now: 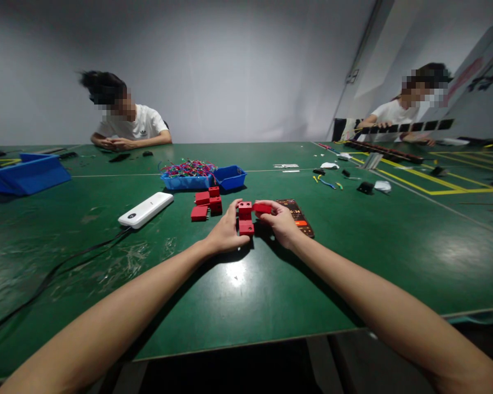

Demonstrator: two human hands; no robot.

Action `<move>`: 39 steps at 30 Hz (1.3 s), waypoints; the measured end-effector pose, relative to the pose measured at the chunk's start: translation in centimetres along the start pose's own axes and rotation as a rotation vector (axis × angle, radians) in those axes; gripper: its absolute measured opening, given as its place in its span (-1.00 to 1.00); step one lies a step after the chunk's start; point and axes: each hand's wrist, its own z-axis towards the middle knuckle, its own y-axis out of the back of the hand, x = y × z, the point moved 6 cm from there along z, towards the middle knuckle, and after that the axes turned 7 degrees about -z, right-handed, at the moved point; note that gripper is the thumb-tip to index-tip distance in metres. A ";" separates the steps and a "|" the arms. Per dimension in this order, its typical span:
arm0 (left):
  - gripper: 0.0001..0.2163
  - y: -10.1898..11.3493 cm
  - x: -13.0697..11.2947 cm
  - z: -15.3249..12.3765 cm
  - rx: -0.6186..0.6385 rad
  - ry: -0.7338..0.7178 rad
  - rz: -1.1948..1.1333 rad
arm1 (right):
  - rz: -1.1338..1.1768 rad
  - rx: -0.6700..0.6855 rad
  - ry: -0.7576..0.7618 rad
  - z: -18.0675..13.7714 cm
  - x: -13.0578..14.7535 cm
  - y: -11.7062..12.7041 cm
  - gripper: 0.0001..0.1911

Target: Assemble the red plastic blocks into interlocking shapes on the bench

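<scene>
My left hand (pixel 225 232) rests on the green table (pixel 353 257) with its fingers curled against a stack of two red blocks (pixel 245 218). My right hand (pixel 280 221) pinches another red block (pixel 263 208) and holds it level with the top of that stack, touching its right side. Several more red blocks (pixel 207 203) lie loose just to the left.
A phone (pixel 299 216) with a lit screen lies right of my right hand. A white power bank (pixel 145 209) with a black cable lies at left. Blue trays (pixel 229 178) hold coloured wires (pixel 189 167). A larger blue bin (pixel 24 174) stands far left. Two other people sit across the table.
</scene>
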 end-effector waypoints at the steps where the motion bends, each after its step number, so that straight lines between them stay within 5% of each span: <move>1: -0.13 0.0 0.0 0.0 0.002 0.003 0.002 | 0.008 0.000 -0.006 0.0 0.0 0.0 -0.61; 13: -0.12 0.0 -0.1 0.0 -0.003 0.010 0.002 | 0.035 -0.037 -0.090 -0.2 -0.1 0.2 -0.49; 39: -0.13 0.0 -0.2 0.0 -0.004 0.000 -0.014 | -0.105 0.007 0.064 -0.2 0.1 0.0 -0.52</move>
